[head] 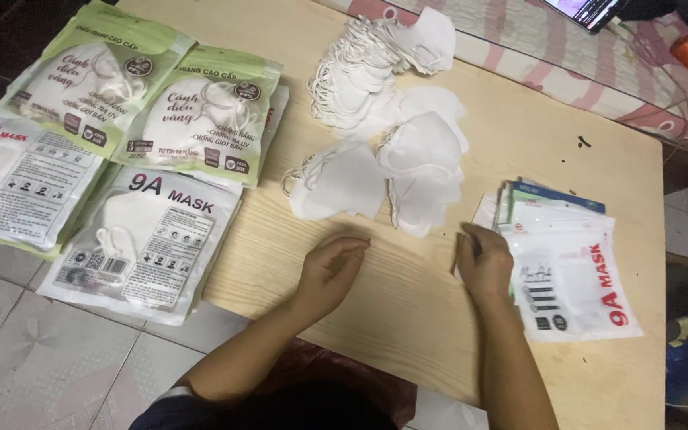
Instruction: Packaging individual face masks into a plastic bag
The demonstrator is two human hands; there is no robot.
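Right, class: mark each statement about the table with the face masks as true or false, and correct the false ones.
1. The right hand rests at the edge of a stack of flat pouches. True.
2. The left hand holds a loose white mask. False: it is empty, resting on the wooden table.
3. Loose white masks lie piled beyond both hands. True.
4. The green packets lie on the right of the table. False: they lie at its left end.
5. The table stands on a carpet. False: the floor is tiled.
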